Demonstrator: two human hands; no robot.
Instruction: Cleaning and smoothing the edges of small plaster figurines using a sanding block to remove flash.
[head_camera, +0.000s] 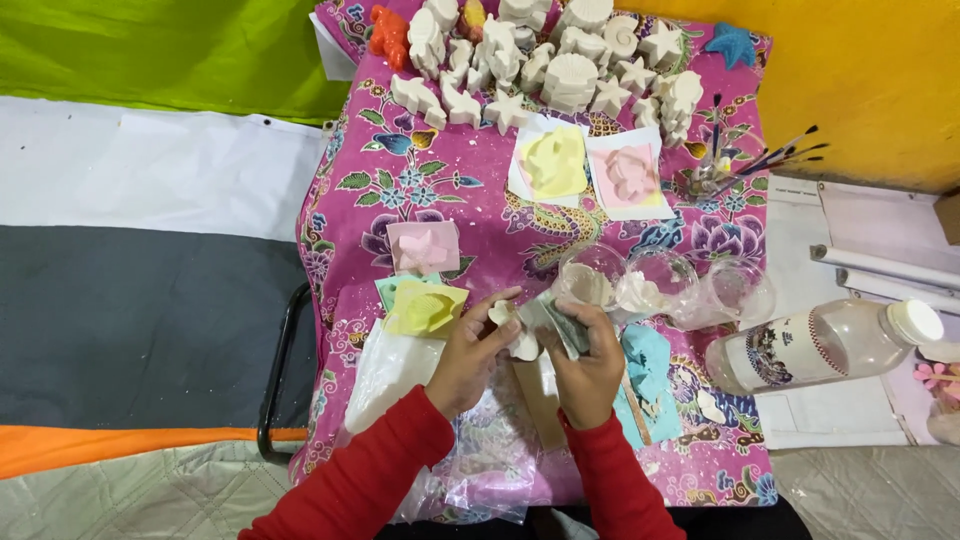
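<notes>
My left hand (470, 352) grips a small white plaster figure (520, 345) over the near part of the pink flowered tablecloth (480, 205). My right hand (588, 365) presses a folded grey-green piece, perhaps sandpaper (560, 322), against that figure. Both arms wear red sleeves. Just left of the hands lies a yellow mould (425, 308), with a pink mould (423, 247) above it. A turquoise mould (645, 360) lies right of the hands.
Several white plaster shapes (540, 60) crowd the far end, with an orange one (389, 35) and a blue star (733, 43). Yellow (553, 162) and pink (627, 175) moulds lie mid-table. Clear cups (660, 285), brushes (760, 160), a plastic bottle (820, 345) and plastic bags (480, 470) are nearby.
</notes>
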